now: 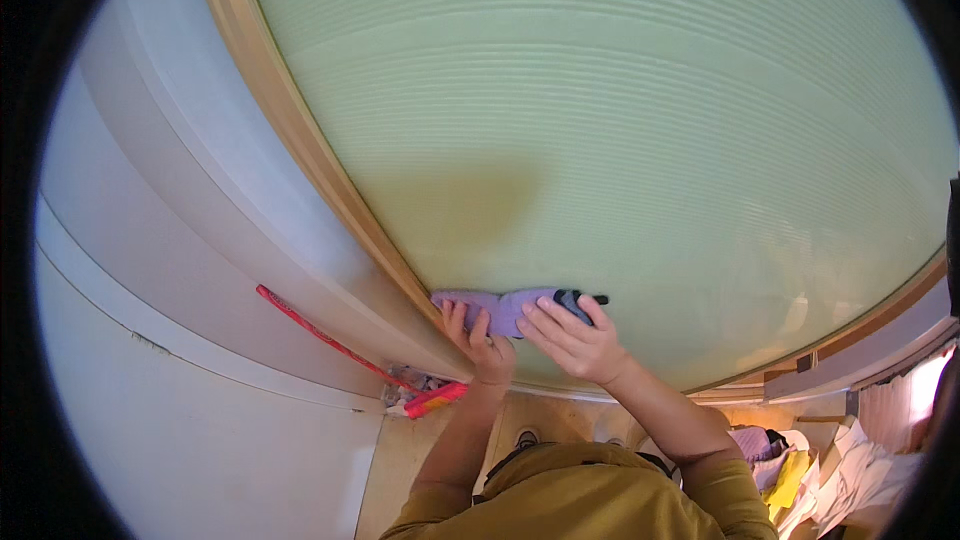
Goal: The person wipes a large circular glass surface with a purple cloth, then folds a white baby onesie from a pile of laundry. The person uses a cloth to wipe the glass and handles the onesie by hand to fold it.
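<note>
A long, soft purple fabric item (501, 309) lies along the near edge of a pale green ribbed surface (600, 165). Its right end carries a dark blue patterned band (571, 305) with a short black piece sticking out. My left hand (484, 349) grips the left part, close to the wooden edge strip (360, 214). The fingers of my right hand (574, 341) lie over the right part, next to the dark band. What the item is cannot be told, and my hands hide parts of it.
A white wall or panel (225, 420) stands to the left. A thin red strip (322, 334) and a red packet (435, 399) sit beside the left corner. At lower right are lavender, yellow (789, 478) and white cloths (851, 476). My shoe (527, 437) is on the floor below.
</note>
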`<state>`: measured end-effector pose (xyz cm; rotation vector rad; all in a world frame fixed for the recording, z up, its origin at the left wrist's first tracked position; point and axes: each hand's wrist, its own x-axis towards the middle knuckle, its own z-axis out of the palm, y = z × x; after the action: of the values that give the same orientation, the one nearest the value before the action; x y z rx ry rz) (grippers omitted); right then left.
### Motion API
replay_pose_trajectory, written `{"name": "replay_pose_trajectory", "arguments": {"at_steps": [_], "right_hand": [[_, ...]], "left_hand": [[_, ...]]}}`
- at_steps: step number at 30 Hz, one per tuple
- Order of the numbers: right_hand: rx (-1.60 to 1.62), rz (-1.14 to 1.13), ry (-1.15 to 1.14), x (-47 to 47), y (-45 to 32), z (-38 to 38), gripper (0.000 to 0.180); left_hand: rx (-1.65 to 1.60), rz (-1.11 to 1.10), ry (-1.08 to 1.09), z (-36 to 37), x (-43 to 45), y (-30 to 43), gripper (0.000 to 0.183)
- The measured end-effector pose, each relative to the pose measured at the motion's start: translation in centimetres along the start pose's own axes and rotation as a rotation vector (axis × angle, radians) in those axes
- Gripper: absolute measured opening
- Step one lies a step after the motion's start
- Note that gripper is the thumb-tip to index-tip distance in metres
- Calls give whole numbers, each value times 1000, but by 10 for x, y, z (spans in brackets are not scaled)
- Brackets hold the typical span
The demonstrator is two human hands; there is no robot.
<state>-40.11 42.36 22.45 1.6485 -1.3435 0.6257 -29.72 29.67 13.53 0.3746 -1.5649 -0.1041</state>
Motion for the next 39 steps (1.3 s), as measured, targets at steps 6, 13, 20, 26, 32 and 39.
{"name": "replay_pose_trajectory", "arguments": {"at_steps": [6, 13, 20, 26, 32, 39], "right_hand": [[30, 50, 85, 29, 6, -3, 21], [2, 153, 222, 57, 11, -8, 19], [13, 55, -45, -36, -8, -3, 20], [-42, 201, 141, 7, 17, -34, 20], [-183, 294, 261, 13, 39, -58, 19], [-211, 329, 13, -73, 26, -81, 23]], "left_hand": [[-24, 24, 30, -3, 43, -3, 35], [-48, 56, 29, -3, 90, -13, 33], [8, 26, -169, -12, -28, 8, 40], [28, 65, -86, -4, 67, 29, 27], [-44, 192, -120, 16, 103, 55, 25], [-37, 381, -161, 31, 20, 88, 21]]}}
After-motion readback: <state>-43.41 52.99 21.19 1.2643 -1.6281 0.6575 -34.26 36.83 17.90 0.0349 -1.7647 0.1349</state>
